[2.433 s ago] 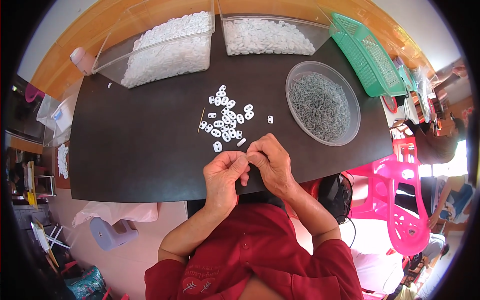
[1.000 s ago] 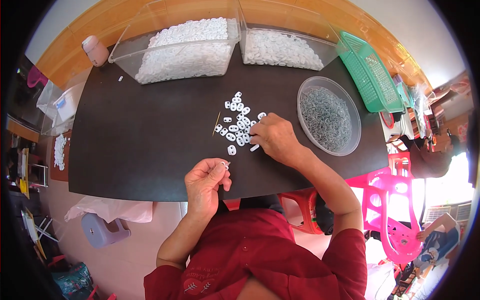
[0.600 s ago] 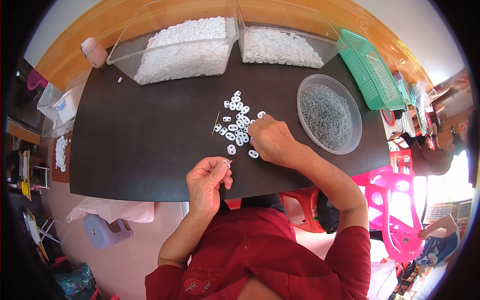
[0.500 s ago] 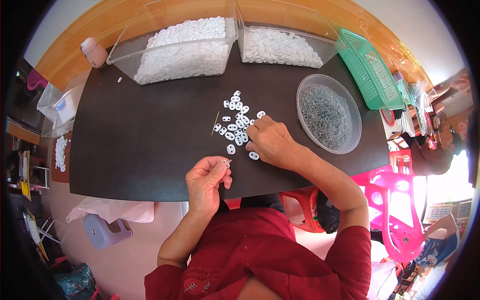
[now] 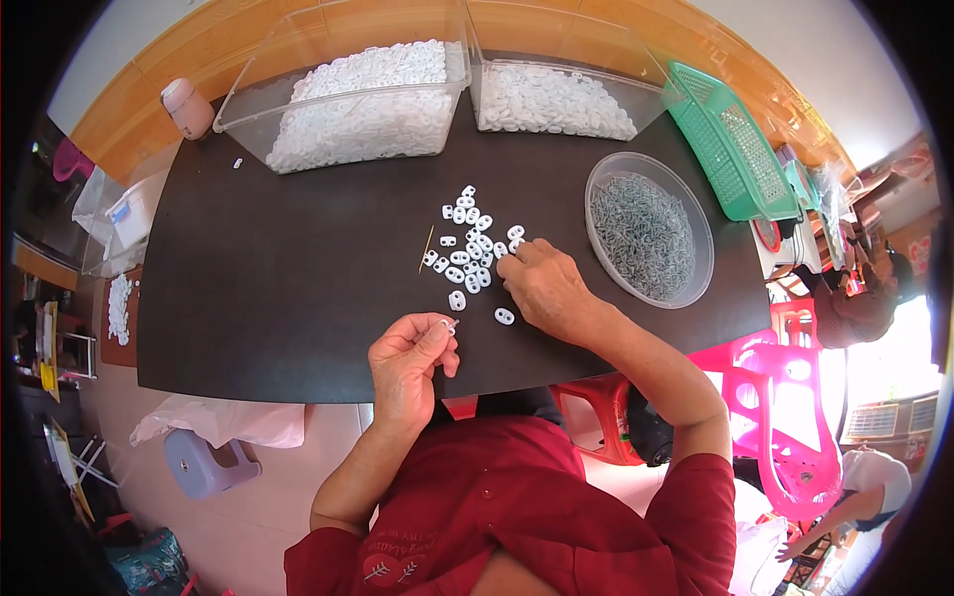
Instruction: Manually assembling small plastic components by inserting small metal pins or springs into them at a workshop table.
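Note:
My left hand [image 5: 409,356] is closed near the table's front edge, thumb and fingertips pinching a small white plastic piece [image 5: 449,327], mostly covered by the fingers. To its right, my right hand [image 5: 545,288] reaches over the right side of a loose cluster of white two-hole plastic pieces [image 5: 472,280]. Its fingers are bent down and drawn together; their tips are hidden, so what they hold cannot be made out. One two-hole piece [image 5: 505,316] lies apart below this hand. Left of the cluster rests a thin gold-coloured needle-like rod [image 5: 426,248].
Two clear bins [image 5: 343,164] [image 5: 556,130] of white pieces stand at the back. A round tub [image 5: 602,260] of thin greyish parts and a green basket [image 5: 735,164] are on the right. A pink bottle [image 5: 187,109] stands back left. Another person [image 5: 863,505] is at far right.
My right hand has shifted slightly right, uncovering pieces at the cluster's edge. My left hand keeps its pinch in place. Another person has come into view at the lower right.

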The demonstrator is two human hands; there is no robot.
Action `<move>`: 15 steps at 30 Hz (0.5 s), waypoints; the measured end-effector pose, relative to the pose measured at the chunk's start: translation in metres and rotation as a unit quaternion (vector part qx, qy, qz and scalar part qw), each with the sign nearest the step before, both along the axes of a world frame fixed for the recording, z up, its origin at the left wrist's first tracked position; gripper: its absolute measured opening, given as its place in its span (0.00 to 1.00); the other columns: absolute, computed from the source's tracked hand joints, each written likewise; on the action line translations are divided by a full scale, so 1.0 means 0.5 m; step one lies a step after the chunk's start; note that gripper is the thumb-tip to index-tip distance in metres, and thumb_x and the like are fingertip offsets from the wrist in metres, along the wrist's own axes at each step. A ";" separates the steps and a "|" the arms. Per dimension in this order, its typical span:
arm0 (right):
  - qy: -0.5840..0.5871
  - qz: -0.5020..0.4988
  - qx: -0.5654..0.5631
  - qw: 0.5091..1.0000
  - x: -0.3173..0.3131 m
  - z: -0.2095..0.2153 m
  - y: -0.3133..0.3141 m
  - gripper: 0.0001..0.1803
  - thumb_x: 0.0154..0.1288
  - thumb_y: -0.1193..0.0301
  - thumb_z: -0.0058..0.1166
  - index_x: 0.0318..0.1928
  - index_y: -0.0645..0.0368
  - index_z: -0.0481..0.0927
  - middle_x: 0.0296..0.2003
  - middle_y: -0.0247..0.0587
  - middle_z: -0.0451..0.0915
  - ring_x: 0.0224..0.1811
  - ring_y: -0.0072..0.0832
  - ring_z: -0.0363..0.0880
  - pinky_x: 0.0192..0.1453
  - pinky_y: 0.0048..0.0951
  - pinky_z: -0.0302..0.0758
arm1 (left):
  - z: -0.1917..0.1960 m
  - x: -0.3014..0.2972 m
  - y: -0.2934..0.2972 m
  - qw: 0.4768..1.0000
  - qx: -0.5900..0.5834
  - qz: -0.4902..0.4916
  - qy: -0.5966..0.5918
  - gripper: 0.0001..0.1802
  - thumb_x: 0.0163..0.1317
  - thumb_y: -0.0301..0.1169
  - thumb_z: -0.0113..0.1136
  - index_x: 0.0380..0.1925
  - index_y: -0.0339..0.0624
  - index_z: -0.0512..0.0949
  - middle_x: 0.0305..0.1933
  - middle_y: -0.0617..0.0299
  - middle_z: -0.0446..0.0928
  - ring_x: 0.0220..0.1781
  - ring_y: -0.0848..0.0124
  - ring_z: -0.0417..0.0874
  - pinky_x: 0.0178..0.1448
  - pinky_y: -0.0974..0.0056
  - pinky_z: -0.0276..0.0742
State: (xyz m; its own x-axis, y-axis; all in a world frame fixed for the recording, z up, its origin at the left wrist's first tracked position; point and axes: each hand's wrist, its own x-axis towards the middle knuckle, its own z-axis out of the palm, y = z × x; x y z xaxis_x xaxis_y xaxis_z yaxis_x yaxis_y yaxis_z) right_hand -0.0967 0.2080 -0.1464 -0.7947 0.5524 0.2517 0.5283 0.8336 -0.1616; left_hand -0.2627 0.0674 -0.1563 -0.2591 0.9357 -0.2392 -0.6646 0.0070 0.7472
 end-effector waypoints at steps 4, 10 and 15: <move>0.011 -0.007 0.006 1.000 0.000 0.004 -0.015 0.07 0.52 0.73 0.60 0.30 0.58 0.75 0.28 0.43 0.73 0.34 0.40 0.74 0.35 0.39 0.73 | -0.003 0.001 -0.001 1.000 -0.002 0.005 0.002 0.07 0.63 0.26 0.59 0.34 0.31 0.78 0.27 0.60 0.77 0.22 0.75 0.75 0.26 0.70 0.70; 0.029 -0.047 -0.015 0.998 0.027 -0.001 -0.017 0.06 0.52 0.75 0.59 0.29 0.59 0.74 0.28 0.42 0.73 0.34 0.41 0.74 0.35 0.39 0.73 | -0.001 0.005 0.002 1.000 0.002 0.000 0.001 0.07 0.63 0.26 0.59 0.34 0.31 0.78 0.27 0.59 0.77 0.22 0.75 0.75 0.26 0.70 0.69; 0.105 -0.057 -0.022 0.993 0.056 -0.009 -0.041 0.06 0.52 0.78 0.57 0.33 0.59 0.77 0.28 0.41 0.73 0.33 0.41 0.73 0.35 0.40 0.71 | -0.001 0.000 0.000 1.000 -0.002 0.010 0.014 0.07 0.62 0.27 0.60 0.33 0.32 0.77 0.27 0.59 0.76 0.22 0.74 0.74 0.26 0.67 0.69</move>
